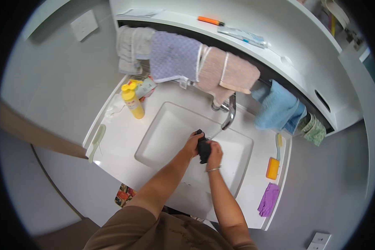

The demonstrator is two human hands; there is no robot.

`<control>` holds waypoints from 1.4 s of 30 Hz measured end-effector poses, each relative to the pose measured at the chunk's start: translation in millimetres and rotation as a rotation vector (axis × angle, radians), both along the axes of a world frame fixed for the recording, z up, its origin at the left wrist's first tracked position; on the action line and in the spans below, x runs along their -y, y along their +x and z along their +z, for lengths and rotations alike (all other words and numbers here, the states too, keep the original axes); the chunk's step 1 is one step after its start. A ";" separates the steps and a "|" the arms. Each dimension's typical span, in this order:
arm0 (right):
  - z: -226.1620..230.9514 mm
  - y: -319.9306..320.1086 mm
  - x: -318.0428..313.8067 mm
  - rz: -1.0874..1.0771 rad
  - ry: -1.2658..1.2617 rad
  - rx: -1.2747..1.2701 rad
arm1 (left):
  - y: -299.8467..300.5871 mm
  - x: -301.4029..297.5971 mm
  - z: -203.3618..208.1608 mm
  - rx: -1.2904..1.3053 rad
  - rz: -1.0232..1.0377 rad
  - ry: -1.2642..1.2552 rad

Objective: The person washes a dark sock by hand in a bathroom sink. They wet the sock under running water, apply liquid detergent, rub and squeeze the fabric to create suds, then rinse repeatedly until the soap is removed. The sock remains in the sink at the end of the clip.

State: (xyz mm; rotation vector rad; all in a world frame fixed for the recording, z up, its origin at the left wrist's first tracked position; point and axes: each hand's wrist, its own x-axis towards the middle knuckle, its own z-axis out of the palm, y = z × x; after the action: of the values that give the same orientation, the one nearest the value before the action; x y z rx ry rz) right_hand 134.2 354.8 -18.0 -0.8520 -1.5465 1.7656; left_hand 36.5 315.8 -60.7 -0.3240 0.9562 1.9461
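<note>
Two bare forearms reach up from the lower edge of the view and meet at the middle. The left arm comes in on a slant, bent at the elbow, its forearm angling up and to the right. The left hand is curled, fingers folded inward toward the other hand. The right arm rises more steeply, almost straight up, and carries a thin bangle at the wrist (a slim pale ring just below the hand). The right hand is also closed, knuckles upward, pressed close against the left. Both shoulders sit under brown short sleeves.
</note>
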 end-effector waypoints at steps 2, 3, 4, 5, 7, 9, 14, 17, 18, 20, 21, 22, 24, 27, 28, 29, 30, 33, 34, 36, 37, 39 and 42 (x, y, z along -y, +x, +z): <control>17.8 -6.0 34.3 -0.038 0.238 0.093 | -4.6 0.3 -39.2 -0.184 -0.031 -0.086; 17.0 -6.4 22.2 -0.051 0.385 0.191 | 5.5 0.2 -34.3 -0.116 -0.037 -0.059; 8.6 -10.9 1.3 -0.145 0.373 0.302 | 15.2 3.5 -20.7 -0.052 -0.036 -0.039; -5.5 -17.6 -25.2 -0.238 0.361 0.408 | 19.9 -1.4 -14.1 -0.039 -0.132 -0.153; -20.7 -15.1 -50.4 -0.351 0.331 0.489 | 41.6 -9.0 49.2 -0.014 -0.245 -0.213; -23.5 -17.4 -49.0 -0.357 0.306 0.424 | 27.8 -7.8 38.6 0.011 -0.217 -0.153; 11.5 -25.1 15.1 0.047 0.567 0.511 | -4.0 4.5 -44.0 0.097 -0.234 0.258; -24.2 -29.1 -41.3 -0.172 0.437 0.653 | 20.6 -12.7 26.6 0.169 -0.388 -0.121; -39.6 -27.8 -60.6 -0.251 0.415 0.672 | 19.5 -11.1 30.5 0.139 -0.470 -0.267; -43.7 -20.6 -83.4 -0.287 -0.333 0.315 | 5.6 -0.1 11.4 0.196 -0.512 0.005; -42.6 -15.3 -81.5 -0.257 -0.750 -0.029 | -4.3 7.1 0.0 0.199 -0.451 0.062; -42.1 -13.3 -78.3 -0.232 -0.765 -0.114 | -16.6 13.3 -6.8 0.199 -0.387 0.124; -44.8 -14.2 -60.5 -0.180 -0.790 -0.283 | -22.3 13.2 -11.4 0.224 -0.303 0.167; -29.2 -25.4 -8.1 -0.278 -0.274 -0.095 | -22.8 8.3 -25.3 0.274 -0.193 0.117; -23.8 -28.1 6.9 -0.299 -0.033 0.021 | -18.9 3.1 -28.5 0.001 -0.115 -0.044; -17.0 -28.6 15.4 -0.220 0.068 0.077 | -22.9 5.3 -47.8 -0.048 -0.140 0.045; -6.6 -28.6 18.7 -0.144 0.172 0.130 | -25.2 5.1 -44.9 -0.099 -0.169 0.138; -15.6 -33.8 -38.0 -0.199 0.362 0.449 | 10.3 -14.0 -5.2 -0.094 -0.104 0.001; -17.8 -31.5 -59.9 -0.233 0.297 0.562 | 22.2 -23.4 25.3 -0.071 -0.148 -0.343; -16.7 -31.7 -57.9 -0.179 0.346 0.586 | 20.5 -27.8 14.4 -0.162 -0.240 -0.321; -11.3 -27.6 -57.2 -0.149 0.378 0.608 | 14.9 -24.7 9.0 -0.173 -0.228 -0.198; -1.9 -33.4 -13.7 -0.105 0.531 0.578 | 3.7 -19.2 -22.1 -0.410 -0.123 -0.090; 1.1 -36.7 -7.5 0.036 0.485 0.625 | -14.6 7.9 -74.5 -0.206 -0.196 0.377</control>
State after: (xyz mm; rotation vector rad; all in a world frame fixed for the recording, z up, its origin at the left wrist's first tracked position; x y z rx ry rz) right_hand 97.5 362.3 -16.9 -1.1811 -2.2700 1.0956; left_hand 21.9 307.9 -135.1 0.1832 0.6972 1.9515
